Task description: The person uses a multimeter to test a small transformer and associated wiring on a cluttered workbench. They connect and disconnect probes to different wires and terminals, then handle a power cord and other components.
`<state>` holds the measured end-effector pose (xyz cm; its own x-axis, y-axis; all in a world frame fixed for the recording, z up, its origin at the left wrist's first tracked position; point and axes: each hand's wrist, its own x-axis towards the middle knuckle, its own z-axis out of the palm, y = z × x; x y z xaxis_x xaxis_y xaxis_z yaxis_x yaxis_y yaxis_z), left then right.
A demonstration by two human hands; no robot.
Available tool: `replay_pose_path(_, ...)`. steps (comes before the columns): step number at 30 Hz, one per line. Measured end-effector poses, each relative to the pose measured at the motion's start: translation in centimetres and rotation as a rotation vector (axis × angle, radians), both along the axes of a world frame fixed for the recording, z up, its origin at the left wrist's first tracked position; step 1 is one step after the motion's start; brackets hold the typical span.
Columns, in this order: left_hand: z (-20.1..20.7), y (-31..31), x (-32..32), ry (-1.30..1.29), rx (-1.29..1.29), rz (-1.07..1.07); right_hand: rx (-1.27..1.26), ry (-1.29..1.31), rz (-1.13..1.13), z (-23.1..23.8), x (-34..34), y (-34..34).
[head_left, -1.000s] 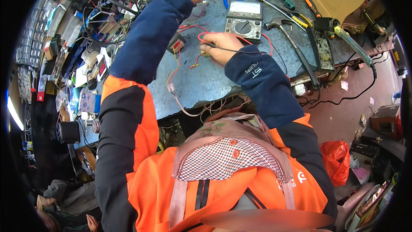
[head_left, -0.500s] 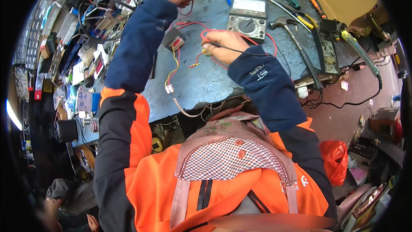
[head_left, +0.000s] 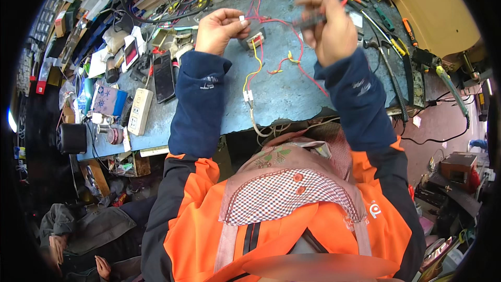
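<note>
The left hand (head_left: pixel 218 28) pinches a small white connector (head_left: pixel 241 19) between thumb and fingertips just above the blue-grey bench (head_left: pixel 282 104), a grip that probably steadies it and leaves its end exposed. The right hand (head_left: pixel 333 30) is bent around a dark object (head_left: pixel 311 20), too blurred to tell how firmly. Between them lie loose red wires (head_left: pixel 299 47), likely spread for access; the white plug (head_left: pixel 248 95) joins yellow and red leads (head_left: pixel 252 76) near the bench edge.
</note>
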<state>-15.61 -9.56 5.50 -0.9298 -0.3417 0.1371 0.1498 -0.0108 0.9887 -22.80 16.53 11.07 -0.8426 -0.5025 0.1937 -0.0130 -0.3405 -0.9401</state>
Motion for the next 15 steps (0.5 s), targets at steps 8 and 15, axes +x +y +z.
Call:
replay_pose_path(8,-1.0,0.1,-0.2,0.025,0.024,0.013,-0.264,-0.073,0.186,-2.7,-3.6,-7.8)
replay_pose_path(15,-0.4,0.2,0.6,-0.016,0.124,-0.027,-0.139,0.015,0.171,-5.2,-2.4,-8.2)
